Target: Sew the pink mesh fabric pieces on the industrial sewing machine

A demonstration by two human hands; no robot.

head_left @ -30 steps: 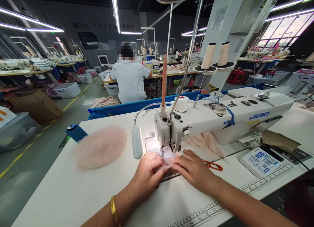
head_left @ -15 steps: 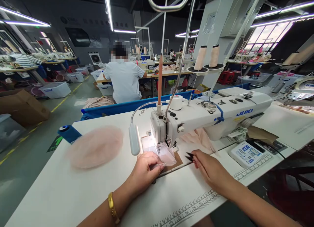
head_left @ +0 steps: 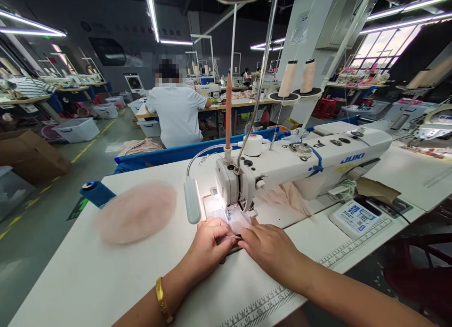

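My left hand (head_left: 210, 247) is closed, pinching a small sheer pale fabric piece (head_left: 237, 222) that lies under the presser foot of the white sewing machine (head_left: 300, 167). My right hand (head_left: 270, 251) is closed too, its fingertips meeting the left hand at the fabric's near edge. A dark scissor tip shows between the two hands; the rest of the scissors is hidden under the right hand. A gold bangle sits on my left wrist.
A stack of round pink mesh pieces (head_left: 137, 211) and a blue thread cone (head_left: 93, 193) lie left on the white table (head_left: 88, 280). Pink cloth (head_left: 289, 197) bunches behind the needle. A control panel (head_left: 355, 216) lies right. A person (head_left: 176, 113) sits ahead, back turned.
My right hand left the fabric, picked up the red-handled scissors from the table on the right, and has come back to the fabric. The left hand stayed in place.
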